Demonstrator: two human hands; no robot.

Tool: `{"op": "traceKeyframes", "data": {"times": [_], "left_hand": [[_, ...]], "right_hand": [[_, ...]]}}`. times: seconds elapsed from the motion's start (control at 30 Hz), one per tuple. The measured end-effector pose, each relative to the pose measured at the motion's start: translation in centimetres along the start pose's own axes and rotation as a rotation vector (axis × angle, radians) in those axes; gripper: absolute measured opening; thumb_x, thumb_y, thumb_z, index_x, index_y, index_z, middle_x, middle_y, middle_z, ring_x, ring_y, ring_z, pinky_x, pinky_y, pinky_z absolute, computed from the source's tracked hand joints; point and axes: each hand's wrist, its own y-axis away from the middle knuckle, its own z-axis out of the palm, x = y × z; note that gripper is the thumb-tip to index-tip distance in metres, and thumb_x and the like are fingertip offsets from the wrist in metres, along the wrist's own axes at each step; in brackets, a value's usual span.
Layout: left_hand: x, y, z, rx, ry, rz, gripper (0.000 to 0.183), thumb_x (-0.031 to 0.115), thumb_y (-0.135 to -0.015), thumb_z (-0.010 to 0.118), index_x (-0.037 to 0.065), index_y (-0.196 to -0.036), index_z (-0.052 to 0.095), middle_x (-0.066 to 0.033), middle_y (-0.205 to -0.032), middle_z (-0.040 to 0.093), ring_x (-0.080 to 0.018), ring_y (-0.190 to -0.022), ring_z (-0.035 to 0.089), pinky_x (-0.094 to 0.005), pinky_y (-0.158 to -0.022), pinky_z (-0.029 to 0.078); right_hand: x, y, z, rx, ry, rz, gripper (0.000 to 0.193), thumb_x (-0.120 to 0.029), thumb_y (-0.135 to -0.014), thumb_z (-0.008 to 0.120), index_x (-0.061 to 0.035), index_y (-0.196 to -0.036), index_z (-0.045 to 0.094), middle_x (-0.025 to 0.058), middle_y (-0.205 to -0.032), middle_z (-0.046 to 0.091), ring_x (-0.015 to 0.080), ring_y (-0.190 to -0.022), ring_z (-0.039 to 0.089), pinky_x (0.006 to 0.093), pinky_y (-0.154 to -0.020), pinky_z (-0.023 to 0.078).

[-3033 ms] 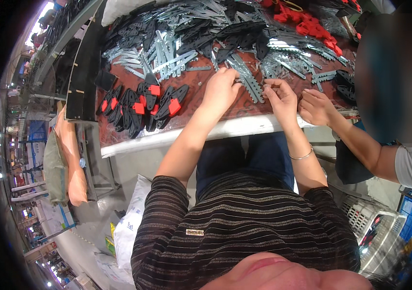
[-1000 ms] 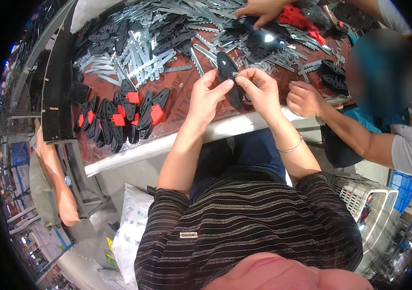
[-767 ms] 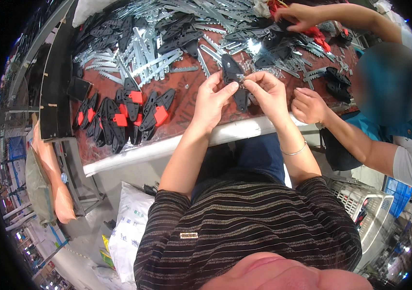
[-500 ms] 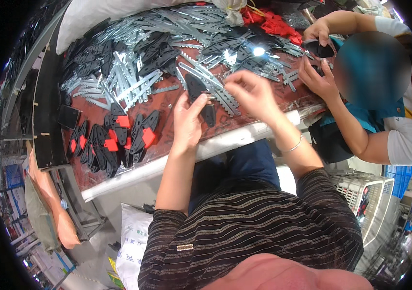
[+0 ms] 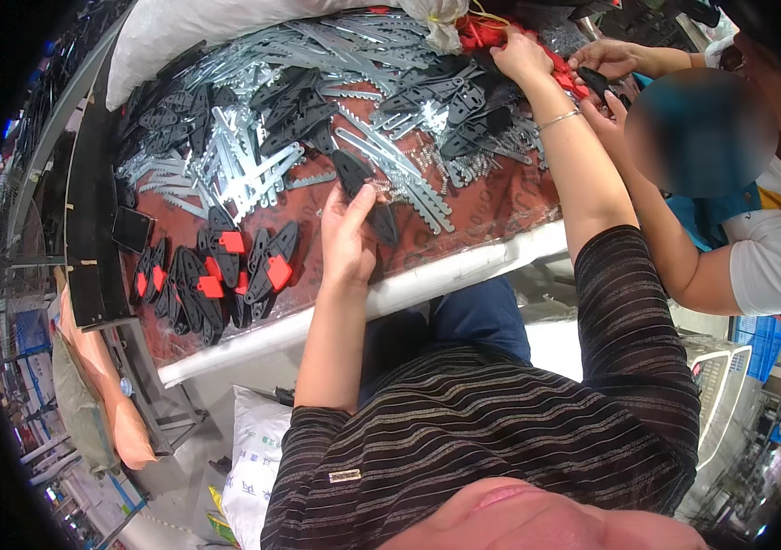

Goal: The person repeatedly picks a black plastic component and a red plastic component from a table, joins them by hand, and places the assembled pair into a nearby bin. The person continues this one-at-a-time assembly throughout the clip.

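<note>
Where the table ends in a pale rounded edge near the person's lap, the left hand sits just inside it, over a strip of bare red-brown top. Open room is scarce: a heap of toothed metal strips crowds the far side, a row of black-and-red finished pieces lies to the left, and a co-worker's hands work at the far right corner.

Left hand: fingers curled about the lower part of a black plastic handle, thumb on top. The handle sticks out beyond the fingertips toward the heap, lifted or resting on the table, cannot tell which. It is flat, matte black, pointed and leaf-shaped.

Right hand: arm stretched far across the table, fingers closed down into a pile of red parts; whether it grips one, cannot tell.
</note>
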Motion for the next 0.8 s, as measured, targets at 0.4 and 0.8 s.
{"op": "traceKeyframes", "data": {"times": [0.4,0.8], "left_hand": [[-0.1,0.1,0.4,-0.032,0.062,0.013,0.024,0.004,-0.086,0.061,0.002,-0.108,0.052,-0.005,-0.093,0.06,-0.0133,-0.082,0.057,-0.0269,-0.077,0.048],[-0.6,0.2,0.4,-0.11,-0.086,0.101,0.027,0.002,-0.085,0.062,0.002,-0.109,0.051,-0.006,-0.095,0.062,-0.0143,-0.085,0.061,-0.0281,-0.079,0.05]], "right_hand": [[0.8,2.9,-0.3,0.031,-1.018,-0.028,0.037,-0.016,-0.082,0.065,0.0003,-0.114,0.055,0.0101,-0.097,0.065,0.0177,-0.086,0.062,0.0294,-0.077,0.05],[-4.8,24.8,-6.2,-0.48,-1.76,0.013,0.017,-0.007,-0.089,0.059,0.0003,-0.102,0.053,0.0062,-0.093,0.062,0.0102,-0.08,0.059,0.0234,-0.074,0.049]]}}
